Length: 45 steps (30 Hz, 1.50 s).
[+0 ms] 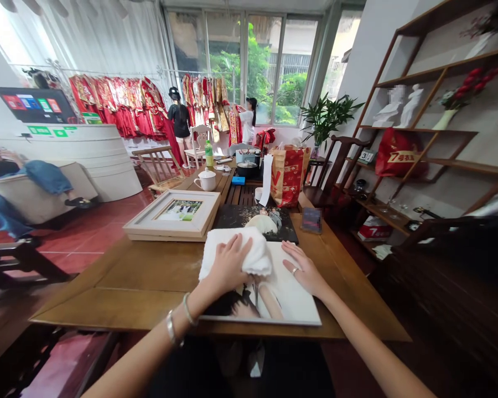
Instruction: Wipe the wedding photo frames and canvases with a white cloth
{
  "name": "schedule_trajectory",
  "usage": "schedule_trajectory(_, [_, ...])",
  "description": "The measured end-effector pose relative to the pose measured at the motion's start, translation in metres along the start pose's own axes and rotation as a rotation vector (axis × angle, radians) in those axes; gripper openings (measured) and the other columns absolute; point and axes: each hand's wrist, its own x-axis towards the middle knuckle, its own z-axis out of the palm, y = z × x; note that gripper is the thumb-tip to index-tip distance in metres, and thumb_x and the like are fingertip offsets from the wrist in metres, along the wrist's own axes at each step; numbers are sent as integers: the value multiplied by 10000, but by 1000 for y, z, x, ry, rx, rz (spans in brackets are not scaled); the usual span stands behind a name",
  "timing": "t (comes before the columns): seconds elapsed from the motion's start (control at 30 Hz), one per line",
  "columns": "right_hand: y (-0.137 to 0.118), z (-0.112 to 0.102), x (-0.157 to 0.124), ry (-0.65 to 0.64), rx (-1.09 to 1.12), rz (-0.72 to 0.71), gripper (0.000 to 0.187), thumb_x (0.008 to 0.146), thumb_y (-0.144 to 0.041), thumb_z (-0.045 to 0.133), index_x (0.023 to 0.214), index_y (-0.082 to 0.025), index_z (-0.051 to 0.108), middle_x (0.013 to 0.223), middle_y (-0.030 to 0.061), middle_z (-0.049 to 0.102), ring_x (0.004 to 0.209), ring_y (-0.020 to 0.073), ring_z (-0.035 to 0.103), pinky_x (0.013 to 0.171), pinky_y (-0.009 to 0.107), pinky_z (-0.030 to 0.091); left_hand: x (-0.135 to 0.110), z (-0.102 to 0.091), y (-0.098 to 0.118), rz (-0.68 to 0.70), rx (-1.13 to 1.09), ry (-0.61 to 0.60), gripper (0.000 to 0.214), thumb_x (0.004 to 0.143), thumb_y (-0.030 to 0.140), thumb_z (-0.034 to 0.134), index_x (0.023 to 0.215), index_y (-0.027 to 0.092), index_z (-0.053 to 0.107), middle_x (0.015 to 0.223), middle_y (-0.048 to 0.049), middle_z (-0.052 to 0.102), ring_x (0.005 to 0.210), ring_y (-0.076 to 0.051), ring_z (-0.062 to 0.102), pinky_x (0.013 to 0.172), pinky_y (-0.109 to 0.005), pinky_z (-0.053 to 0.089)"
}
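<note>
A folded white towel point(235, 250) lies bunched under my left hand point(228, 265), whose curved fingers grip it from above and press it on a photo panel. That photo panel point(299, 301) is flat on the wooden table in front of me, printed with a pale background and part of a dark-haired figure; the towel hides some of it. Fingers stretched out, my right hand point(305, 270) rests flat on the panel's right side, a ring on one finger. Just beyond the panel is a darker photo print point(288, 226).
Left on the wooden table point(145, 276) is a white-framed photo point(172, 215). Farther back stand a lidded white mug point(206, 179), a green bottle point(208, 155) and a red-and-tan paper bag point(289, 176). Two people stand by racks of red garments point(126, 108); another sits at left.
</note>
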Motion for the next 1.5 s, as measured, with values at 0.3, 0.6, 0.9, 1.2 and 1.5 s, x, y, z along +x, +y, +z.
schedule_trajectory(0.3, [0, 2, 0, 17, -22, 19, 408, 829, -351, 524, 1211, -215, 571, 1344, 95, 501, 1288, 246, 397, 1090, 502, 266, -53, 1, 28, -21, -6, -103, 908, 537, 67, 491, 1405, 181, 253, 1482, -148, 198, 1365, -288, 118, 1023, -468, 216])
schedule_trajectory(0.6, [2, 2, -1, 11, -20, 2, 413, 829, -379, 522, 1208, -223, 575, 1342, 91, 504, 1290, 256, 394, 1091, 506, 264, -75, -10, 30, 78, -88, -179, 913, 549, 105, 502, 1416, 219, 240, 1480, -134, 212, 1350, -300, 176, 1044, -489, 213])
schedule_trajectory(0.9, [1, 1, 0, 13, -10, 9, 438, 832, -406, 520, 1223, -213, 562, 1353, 110, 490, 1288, 259, 396, 1088, 509, 257, 7, 5, 0, 51, 53, -76, 817, 666, 106, 522, 1419, 150, 208, 1465, -197, 206, 1362, -304, 118, 1066, -520, 115])
schedule_trajectory(1.2, [3, 5, 0, 30, -38, 10, 412, 819, -341, 526, 1198, -191, 585, 1328, 112, 515, 1274, 261, 414, 1085, 498, 275, -118, -1, 66, -21, -1, -297, 1081, 481, 86, 574, 1443, 255, 111, 1509, -115, -8, 1356, -334, -62, 1075, -550, 45])
schedule_trajectory(1.5, [7, 3, 0, 11, 31, 10, 418, 857, -408, 469, 1215, -218, 573, 1352, 97, 491, 1298, 254, 384, 1096, 511, 241, -23, -9, 25, -31, -34, -162, 808, 673, 160, 524, 1423, 184, 226, 1478, -176, 191, 1362, -297, 125, 1074, -491, 133])
